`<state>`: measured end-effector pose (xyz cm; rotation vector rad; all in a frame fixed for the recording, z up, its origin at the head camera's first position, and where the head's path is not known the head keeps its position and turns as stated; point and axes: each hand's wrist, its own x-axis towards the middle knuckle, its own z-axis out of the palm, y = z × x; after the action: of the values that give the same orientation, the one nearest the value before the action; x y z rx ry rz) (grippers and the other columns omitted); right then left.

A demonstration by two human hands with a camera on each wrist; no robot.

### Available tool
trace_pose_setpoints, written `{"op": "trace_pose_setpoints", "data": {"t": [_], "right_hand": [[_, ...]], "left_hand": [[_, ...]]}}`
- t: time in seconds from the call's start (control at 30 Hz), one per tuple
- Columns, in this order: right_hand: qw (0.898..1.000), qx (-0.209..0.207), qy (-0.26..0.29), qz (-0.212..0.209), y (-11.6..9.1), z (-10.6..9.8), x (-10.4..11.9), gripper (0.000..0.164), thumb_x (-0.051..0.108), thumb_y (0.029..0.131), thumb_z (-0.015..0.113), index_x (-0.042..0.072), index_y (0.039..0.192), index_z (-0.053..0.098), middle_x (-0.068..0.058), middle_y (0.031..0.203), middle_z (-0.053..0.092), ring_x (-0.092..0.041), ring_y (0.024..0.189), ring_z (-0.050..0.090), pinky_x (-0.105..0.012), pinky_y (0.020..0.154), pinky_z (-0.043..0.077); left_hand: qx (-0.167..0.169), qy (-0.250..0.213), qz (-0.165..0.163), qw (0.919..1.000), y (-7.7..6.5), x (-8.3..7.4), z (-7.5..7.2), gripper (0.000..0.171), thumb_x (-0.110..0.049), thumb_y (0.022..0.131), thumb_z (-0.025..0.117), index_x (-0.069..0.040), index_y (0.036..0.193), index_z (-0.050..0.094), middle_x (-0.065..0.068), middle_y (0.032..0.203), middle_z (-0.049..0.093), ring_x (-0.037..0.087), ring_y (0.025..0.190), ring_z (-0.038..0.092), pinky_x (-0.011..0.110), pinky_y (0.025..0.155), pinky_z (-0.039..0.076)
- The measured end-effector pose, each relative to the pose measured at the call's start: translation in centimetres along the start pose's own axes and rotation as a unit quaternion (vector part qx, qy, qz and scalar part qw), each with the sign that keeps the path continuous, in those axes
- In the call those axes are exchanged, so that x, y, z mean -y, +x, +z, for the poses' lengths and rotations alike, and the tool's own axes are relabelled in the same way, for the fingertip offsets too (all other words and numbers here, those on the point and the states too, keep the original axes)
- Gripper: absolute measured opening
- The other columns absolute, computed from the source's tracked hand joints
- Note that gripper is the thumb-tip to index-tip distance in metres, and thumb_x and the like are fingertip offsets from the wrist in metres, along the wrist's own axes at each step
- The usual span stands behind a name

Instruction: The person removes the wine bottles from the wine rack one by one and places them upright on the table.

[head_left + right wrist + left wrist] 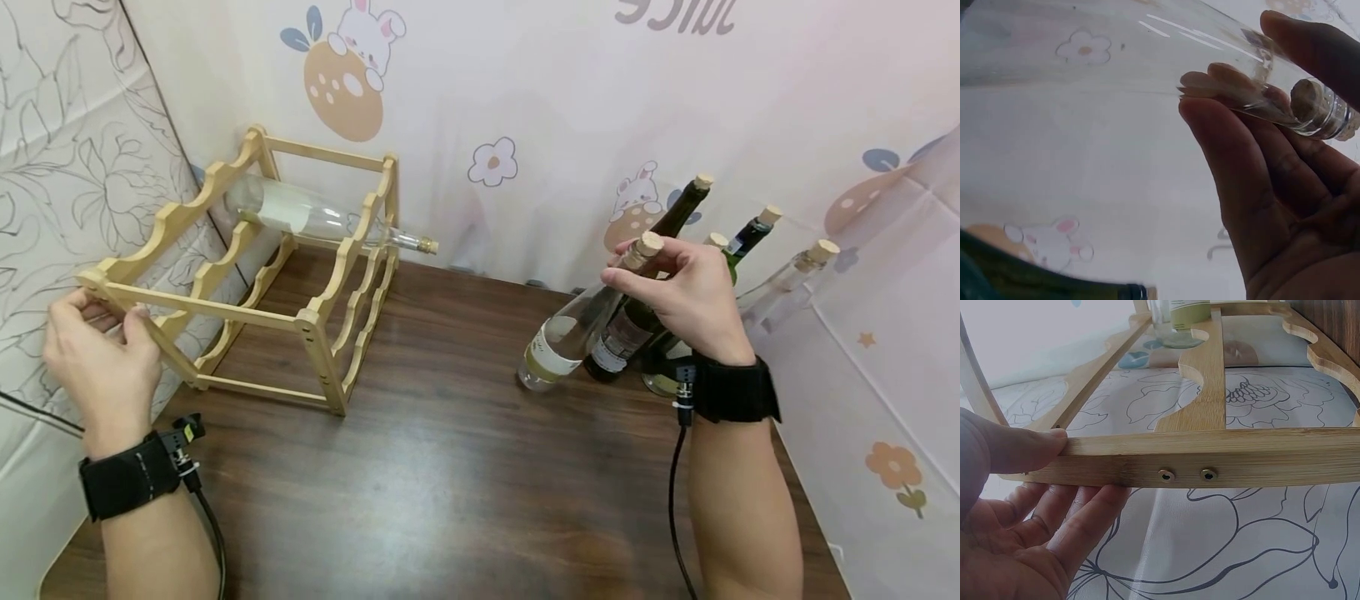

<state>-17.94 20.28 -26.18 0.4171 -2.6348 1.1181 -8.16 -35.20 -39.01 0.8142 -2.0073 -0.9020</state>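
A light wooden bottle rack [315, 325] stands at the left. My left hand [105, 350] grips its near left corner post, thumb on one side and fingers beneath in the left wrist view [1041, 506]. One clear corked bottle [307, 208] lies across the rack's top tier at the back, neck pointing right. At the right, my right hand [686, 287] holds another clear glass bottle [558, 346] by its neck, just below the cork. That bottle leans, its pale label facing me; whether its base touches the table I cannot tell. In the right wrist view, thumb and fingers wrap the neck [1254, 69].
Behind and beside my right hand stand several corked bottles: a dark bottle [678, 208], a green one [750, 237] and a clear one [795, 279]. The brown wooden table [450, 483] meets a printed cloth backdrop [487, 225]. Cables [675, 500] run from both wrist straps.
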Motion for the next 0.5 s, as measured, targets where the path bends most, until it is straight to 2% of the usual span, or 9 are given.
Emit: {"op": "trace_pose_setpoints", "data": {"t": [0.2, 0.33, 0.5], "right_hand": [[0.999, -0.008, -0.011, 0.029, -1.6, -2.5, -1.8, 0.029, 0.024, 0.089, 0.086, 0.009, 0.113, 0.079, 0.029, 0.093, 0.072, 0.0, 0.08, 0.066, -0.015, 0.061, 0.046], [0.999, -0.028, -0.034, 0.031, -2.8, -4.4, -2.9, 0.028, 0.022, 0.089, 0.086, 0.008, 0.112, 0.078, 0.032, 0.095, 0.072, 0.003, 0.084, 0.065, -0.012, 0.062, 0.045], [0.998, -0.048, -0.02, 0.038, -3.9, -6.8, -4.0, 0.027, 0.016, 0.089, 0.085, 0.004, 0.112, 0.078, 0.028, 0.096, 0.075, 0.006, 0.086, 0.068, -0.005, 0.068, 0.051]], "left_hand": [[0.003, -0.002, 0.003, 1.0, -0.1, -0.1, 0.1, 0.038, -0.015, 0.101, 0.057, -0.01, 0.138, 0.059, -0.037, 0.1, 0.037, -0.024, 0.085, 0.044, 0.0, 0.082, 0.047], [0.001, -0.002, -0.003, 1.0, -0.1, -0.1, 0.1, 0.037, -0.016, 0.101, 0.056, -0.011, 0.138, 0.059, -0.036, 0.099, 0.037, -0.023, 0.086, 0.044, -0.001, 0.084, 0.048], [-0.006, 0.006, -0.005, 1.0, -0.2, 0.0, 0.2, 0.037, -0.017, 0.101, 0.056, -0.012, 0.138, 0.059, -0.037, 0.099, 0.036, -0.024, 0.086, 0.043, -0.001, 0.084, 0.047]]}}
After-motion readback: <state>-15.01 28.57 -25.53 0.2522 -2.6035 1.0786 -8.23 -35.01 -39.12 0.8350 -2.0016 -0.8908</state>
